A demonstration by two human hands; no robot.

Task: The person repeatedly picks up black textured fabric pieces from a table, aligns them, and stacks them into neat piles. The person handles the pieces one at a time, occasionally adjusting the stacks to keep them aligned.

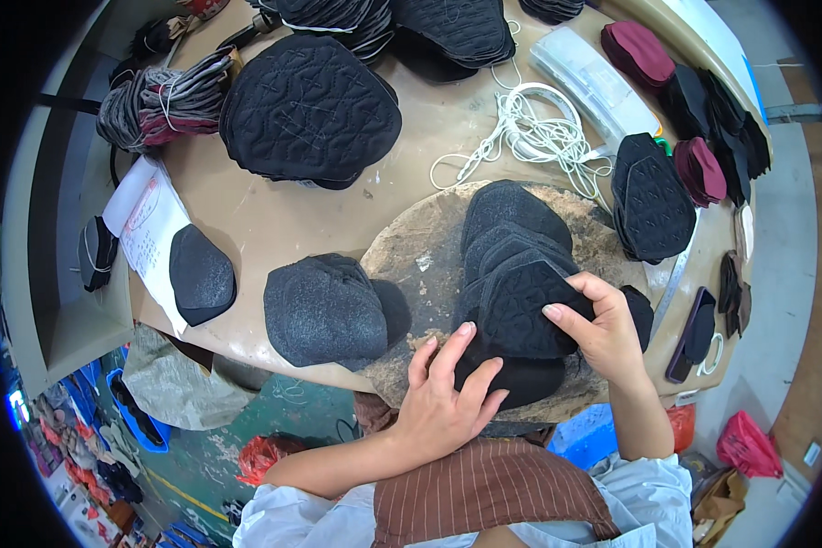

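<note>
Between thumb and fingers of my right hand [603,329] is the right edge of a black quilted fabric piece [525,315]. Beneath it, a fanned stack of dark grey fabric pieces [518,219] lies on a round wooden block [406,242]. My left hand [452,393] has its fingers spread, with the fingertips at the lower left edge of the pieces. Another black piece [521,379] shows below, partly under the quilted one. To the left, a pile of dark grey pieces [324,310] overlaps the block's edge.
Big stacks of black quilted pieces [310,110] stand at the back. A coiled white cord [539,128] lies near a clear plastic box [594,78]. Farther right are another quilted stack [650,196], maroon pieces [637,53] and a phone [690,333]. Papers [151,224] lie left.
</note>
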